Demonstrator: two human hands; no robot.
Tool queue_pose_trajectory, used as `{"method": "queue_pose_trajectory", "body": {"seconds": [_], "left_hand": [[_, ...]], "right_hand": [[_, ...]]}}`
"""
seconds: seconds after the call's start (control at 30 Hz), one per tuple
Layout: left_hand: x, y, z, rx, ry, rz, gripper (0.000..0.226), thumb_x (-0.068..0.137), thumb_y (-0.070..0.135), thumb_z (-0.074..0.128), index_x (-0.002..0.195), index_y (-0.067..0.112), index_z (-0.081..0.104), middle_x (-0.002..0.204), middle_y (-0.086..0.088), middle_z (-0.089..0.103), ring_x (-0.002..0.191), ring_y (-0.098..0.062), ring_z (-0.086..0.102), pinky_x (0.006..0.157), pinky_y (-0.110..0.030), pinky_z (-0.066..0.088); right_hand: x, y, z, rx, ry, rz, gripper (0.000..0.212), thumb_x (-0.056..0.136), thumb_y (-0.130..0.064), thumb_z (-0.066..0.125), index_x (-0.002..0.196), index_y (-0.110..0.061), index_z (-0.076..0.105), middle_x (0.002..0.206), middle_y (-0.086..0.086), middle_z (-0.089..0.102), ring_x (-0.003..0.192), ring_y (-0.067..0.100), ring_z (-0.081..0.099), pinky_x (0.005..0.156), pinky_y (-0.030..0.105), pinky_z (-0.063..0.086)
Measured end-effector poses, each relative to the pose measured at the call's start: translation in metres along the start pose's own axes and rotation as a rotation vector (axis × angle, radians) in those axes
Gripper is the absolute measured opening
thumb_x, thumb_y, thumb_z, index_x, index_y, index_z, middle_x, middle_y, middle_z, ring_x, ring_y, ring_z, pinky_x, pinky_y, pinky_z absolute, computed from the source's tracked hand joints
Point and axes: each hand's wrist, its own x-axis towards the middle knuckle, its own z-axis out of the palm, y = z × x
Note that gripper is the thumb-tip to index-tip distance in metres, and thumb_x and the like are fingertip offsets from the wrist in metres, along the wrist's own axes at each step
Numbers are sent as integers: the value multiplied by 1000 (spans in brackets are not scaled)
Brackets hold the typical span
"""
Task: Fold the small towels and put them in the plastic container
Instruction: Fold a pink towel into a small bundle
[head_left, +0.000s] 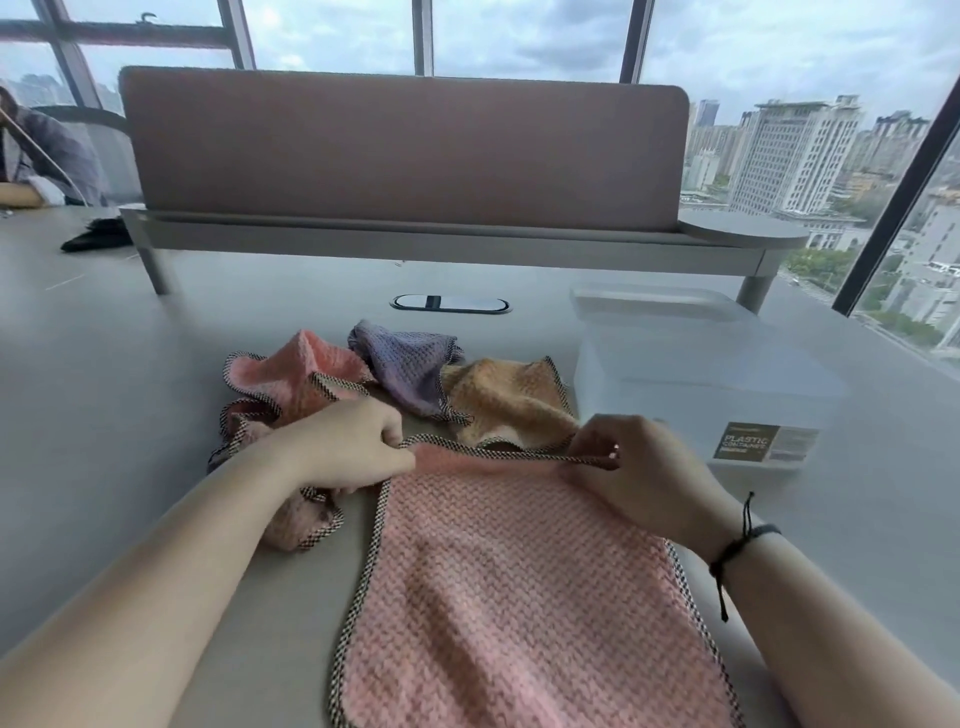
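I have the pink towel spread flat on the tabletop, near centre. My left hand and right hand each pinch a far corner of its checked hem, lifted slightly. To fold well I judge both corners should come toward me together, hem meeting hem, then be smoothed. The clear plastic container sits far right, lid on. Unfolded pink, purple and orange towels lie bunched beyond.

The towel's near edge is cut off by the frame. Container contents unclear.
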Motion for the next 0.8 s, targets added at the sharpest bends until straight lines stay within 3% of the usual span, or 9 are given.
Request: {"method": "queue_pose_trajectory", "body": {"seconds": [0.17, 0.37, 0.5, 0.6, 0.7, 0.8], "left_hand": [[5, -12, -5, 76, 75, -35, 16, 79, 33, 69, 71, 23, 60, 68, 8, 59, 61, -9, 52, 57, -27, 40], [9, -15, 2, 33, 201, -17, 16, 84, 30, 70, 97, 25, 63, 94, 10, 60, 90, -13, 57, 76, -28, 40], [10, -14, 7, -95, 249, 33, 9, 83, 22, 71, 91, 27, 72, 84, 12, 68, 78, -7, 62, 71, -27, 43], [7, -15, 4, -287, 223, 62, 5, 80, 25, 80, 83, 26, 76, 79, 7, 75, 68, -13, 66, 70, -29, 50], [-5, -14, -2, -502, 146, 85, 11, 79, 24, 83, 84, 19, 75, 61, -3, 70, 47, -11, 55, 49, -23, 46], [-11, -17, -8, -650, 66, 125, 9, 78, 8, 81, 84, 6, 73, 65, -10, 72, 58, -21, 67, 51, -25, 53]], "right_hand": [[3, 8, 4, 53, 111, 30, 10, 78, -33, 69, 87, -37, 70, 83, -12, 72, 84, 16, 67, 76, 38, 56], [9, 8, 8, 63, 214, -7, 9, 79, -25, 74, 87, -28, 75, 80, -7, 71, 80, 18, 66, 74, 34, 54], [14, 8, 11, 71, 228, -52, 6, 80, -22, 75, 84, -27, 74, 79, -9, 64, 75, 15, 62, 68, 31, 49], [11, 10, 10, 143, 231, -75, 10, 78, -17, 78, 81, -27, 76, 81, -9, 64, 71, 11, 60, 66, 28, 49], [2, 11, 0, 361, 160, -47, 12, 73, -19, 85, 77, -28, 77, 76, -9, 68, 61, 8, 56, 61, 16, 45], [0, 12, -10, 674, 88, 15, 14, 69, -10, 86, 76, -21, 79, 75, -5, 75, 62, 17, 59, 58, 20, 47]]}}
